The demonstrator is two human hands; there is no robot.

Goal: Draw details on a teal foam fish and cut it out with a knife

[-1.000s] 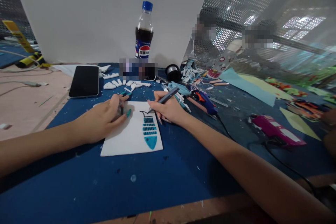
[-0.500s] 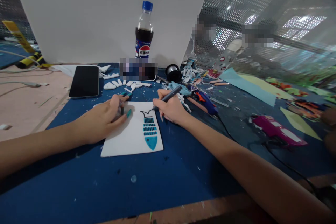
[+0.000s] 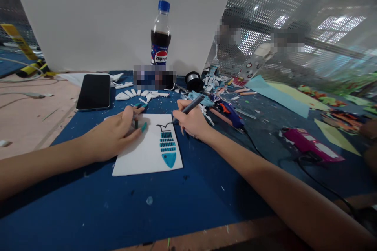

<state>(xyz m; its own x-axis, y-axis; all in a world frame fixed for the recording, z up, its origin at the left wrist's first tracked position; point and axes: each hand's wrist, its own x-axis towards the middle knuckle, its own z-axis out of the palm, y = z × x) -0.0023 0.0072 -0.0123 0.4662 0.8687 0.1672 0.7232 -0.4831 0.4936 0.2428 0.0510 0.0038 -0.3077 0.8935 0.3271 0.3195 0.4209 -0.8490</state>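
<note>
My left hand (image 3: 119,131) rests on the left part of a white sheet (image 3: 137,160), thumb and fingers apart. Teal shows at its fingertips, and a small dark shape among the fingers is too unclear to name. In my right hand (image 3: 193,120) is a dark grey marker pen (image 3: 191,106), pinched and slanting up to the right. Its tip meets the sheet near the upper right edge, at the end of a black zigzag tail outline. Below that outline, the fish drawing (image 3: 168,159) has a teal head and black-and-teal striped bands.
Behind the sheet stand a cola bottle (image 3: 160,43) and a black spool (image 3: 194,81). White cut pieces (image 3: 150,96) lie before them; a tablet (image 3: 93,91) is at left. Rightward are a blue glue gun (image 3: 232,115), a magenta tool (image 3: 312,145) with a cord, and coloured paper (image 3: 278,96).
The marker tip has moved slightly right, and the black tail line reaches a little further towards the sheet's right edge. My left hand stays in place.
</note>
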